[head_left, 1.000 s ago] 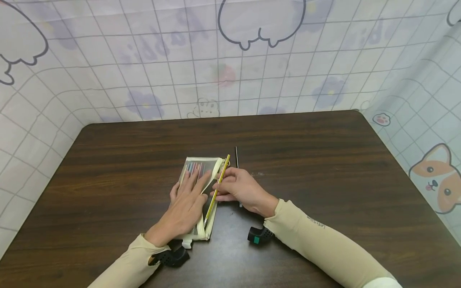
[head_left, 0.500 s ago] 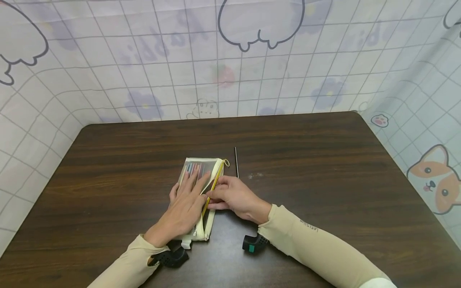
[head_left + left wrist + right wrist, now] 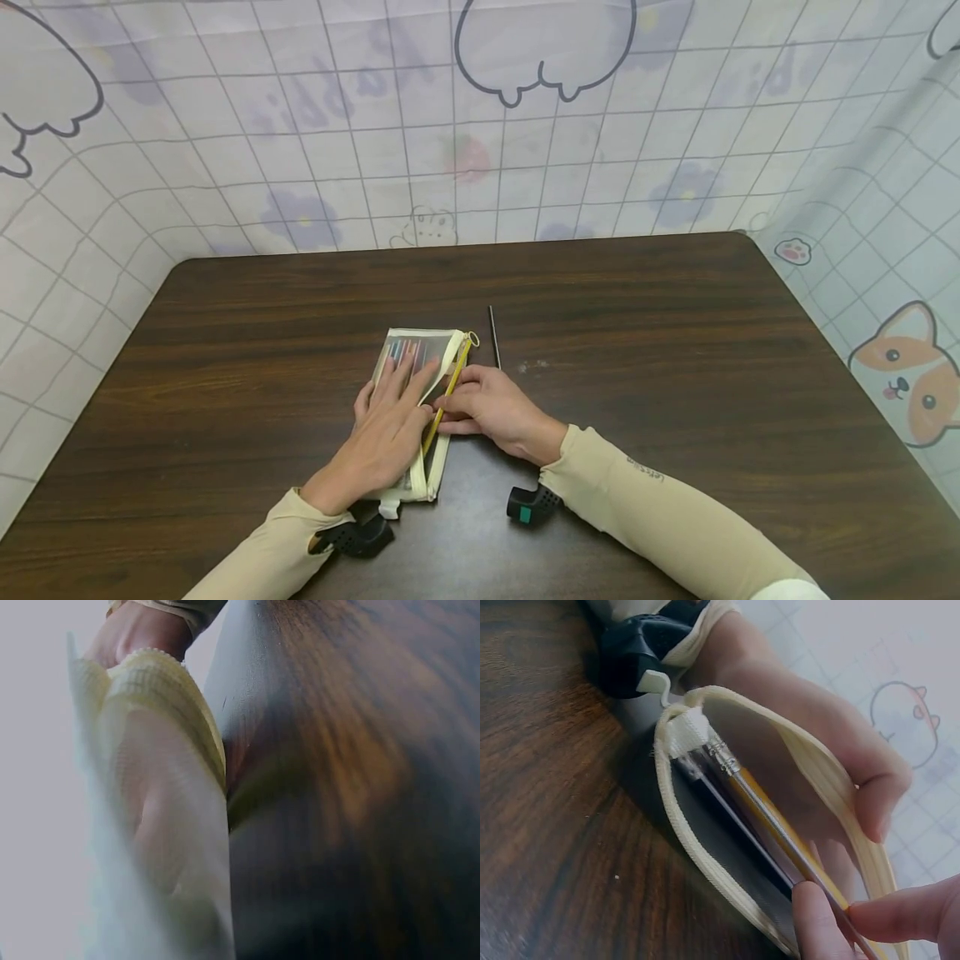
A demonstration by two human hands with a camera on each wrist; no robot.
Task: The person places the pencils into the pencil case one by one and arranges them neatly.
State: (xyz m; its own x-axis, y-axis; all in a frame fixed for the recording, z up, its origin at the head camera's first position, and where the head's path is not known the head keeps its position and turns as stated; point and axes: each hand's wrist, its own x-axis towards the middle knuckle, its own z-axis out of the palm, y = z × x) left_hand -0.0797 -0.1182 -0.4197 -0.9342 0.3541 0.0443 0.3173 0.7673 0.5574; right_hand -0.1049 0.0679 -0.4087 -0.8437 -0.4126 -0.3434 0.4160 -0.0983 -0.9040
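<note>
A cream-edged see-through zip pencil pouch (image 3: pixel 456 343) lies on the table with its zip side gaping. My left hand (image 3: pixel 386 425) rests on the pouch with its fingers spread and straight; its thumb is at the edge of the opening in the right wrist view. My right hand (image 3: pixel 498 408) pinches a yellow pencil (image 3: pixel 457 375) between thumb and fingers. In the right wrist view, the metal-ferruled end of the pencil (image 3: pixel 780 832) is inside the pouch mouth (image 3: pixel 676 802), beside a slim dark stick (image 3: pixel 731 814). Several coloured pens (image 3: pixel 401 347) show through the pouch, partly under the left fingers.
A thin dark rod-like pencil or pen (image 3: pixel 492 337) lies on the brown wooden table (image 3: pixel 637 333), just beyond the right hand, which hides its near end. A patterned grid cloth (image 3: pixel 360 167) hangs behind the table and along its sides.
My right hand has moved down and slightly left with the yellow pencil, which now sits lower in the pouch opening. The left hand and the pouch have stayed in place.
</note>
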